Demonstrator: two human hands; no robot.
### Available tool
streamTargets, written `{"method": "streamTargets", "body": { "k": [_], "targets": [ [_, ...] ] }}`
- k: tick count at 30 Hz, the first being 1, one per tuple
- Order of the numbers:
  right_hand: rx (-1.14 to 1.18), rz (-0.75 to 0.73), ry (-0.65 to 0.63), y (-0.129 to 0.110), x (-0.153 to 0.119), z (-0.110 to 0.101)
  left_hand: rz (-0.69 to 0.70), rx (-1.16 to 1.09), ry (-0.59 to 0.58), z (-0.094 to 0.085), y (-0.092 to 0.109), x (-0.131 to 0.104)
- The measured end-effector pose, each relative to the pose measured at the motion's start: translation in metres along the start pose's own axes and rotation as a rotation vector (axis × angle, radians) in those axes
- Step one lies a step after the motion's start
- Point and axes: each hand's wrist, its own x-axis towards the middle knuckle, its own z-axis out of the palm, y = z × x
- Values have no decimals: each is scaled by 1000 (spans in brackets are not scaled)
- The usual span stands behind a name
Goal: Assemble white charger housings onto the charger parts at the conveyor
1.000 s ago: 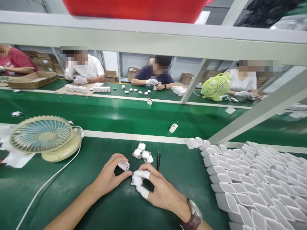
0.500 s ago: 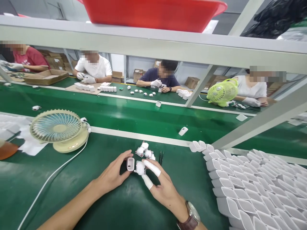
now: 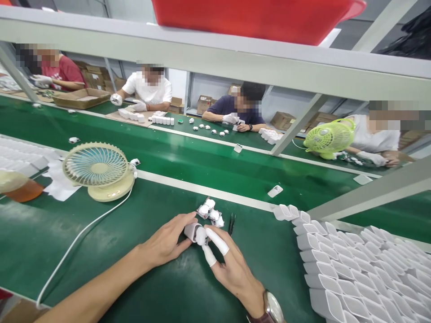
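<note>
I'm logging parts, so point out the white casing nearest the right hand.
The casing gripped in the left hand, its open end facing the right hand; the packed casings at right stand farther off.

The light is bright — soft glare marks the green strip [image 3: 202, 163].
</note>
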Motion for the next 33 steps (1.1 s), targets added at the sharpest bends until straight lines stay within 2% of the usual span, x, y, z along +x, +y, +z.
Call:
{"method": "streamTargets", "body": {
  "k": [12, 18, 23, 29, 33],
  "targets": [
    [-29, 29, -13, -4, 2, 1, -63, -24, -12, -1, 4, 1],
    [-21, 35, -23, -3, 3, 3, -38, -33, -9, -1, 5, 2],
    [7, 40, -67, -1, 5, 1, -70, -101, -62, 1, 6, 0],
    [147, 89, -107, 2, 9, -1, -220, -210, -243, -2, 14, 0],
    [185, 105, -68, 3, 10, -1, -189, -152, -232, -5, 14, 2]
  ]
}}
